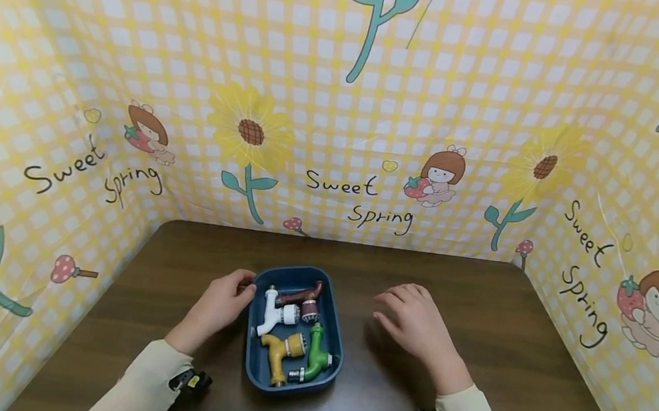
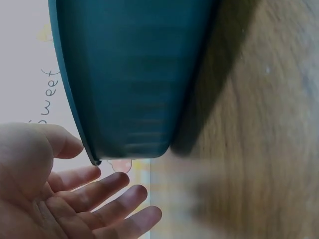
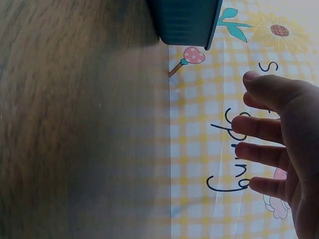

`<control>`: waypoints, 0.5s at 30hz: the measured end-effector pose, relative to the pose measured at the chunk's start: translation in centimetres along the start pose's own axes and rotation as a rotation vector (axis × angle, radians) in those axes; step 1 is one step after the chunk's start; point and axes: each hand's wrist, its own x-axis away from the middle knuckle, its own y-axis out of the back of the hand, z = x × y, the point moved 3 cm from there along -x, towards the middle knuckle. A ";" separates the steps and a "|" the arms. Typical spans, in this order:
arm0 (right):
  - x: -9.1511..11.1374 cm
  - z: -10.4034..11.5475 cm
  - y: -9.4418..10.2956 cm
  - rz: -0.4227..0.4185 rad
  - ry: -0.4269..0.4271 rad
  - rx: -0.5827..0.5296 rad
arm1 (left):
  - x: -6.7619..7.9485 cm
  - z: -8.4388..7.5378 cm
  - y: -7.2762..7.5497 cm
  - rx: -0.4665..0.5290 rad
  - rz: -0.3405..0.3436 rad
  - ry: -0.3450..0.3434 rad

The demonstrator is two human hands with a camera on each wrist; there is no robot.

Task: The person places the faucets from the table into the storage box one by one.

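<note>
A dark blue rectangular tray (image 1: 293,390) stands on the table, left of middle. In it lie a white tap (image 1: 271,316), a reddish-brown tap (image 1: 300,295), a yellow tap (image 1: 275,355) and a green tap (image 1: 317,349). My left hand (image 1: 224,300) is beside the tray's far left corner, its thumb at the rim and its fingers loosely spread; the left wrist view shows the tray's outer wall (image 2: 134,74) above these fingers. To the right of the tray, apart from it, my right hand (image 1: 414,318) hovers with relaxed fingers and holds nothing.
The brown wooden table (image 1: 399,407) has a checked yellow-and-white cloth (image 1: 338,119) hanging behind it and along both sides. Each wrist carries a small black camera, the left one (image 1: 190,382) near the tray's front left.
</note>
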 end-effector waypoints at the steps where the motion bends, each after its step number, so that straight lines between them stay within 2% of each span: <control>1: 0.0 0.0 0.0 0.002 -0.001 0.000 | 0.0 0.1 0.1 -0.007 0.000 -0.006; 15: 0.2 -0.3 0.3 0.012 -0.010 0.008 | 0.6 0.5 0.4 -0.035 0.032 -0.017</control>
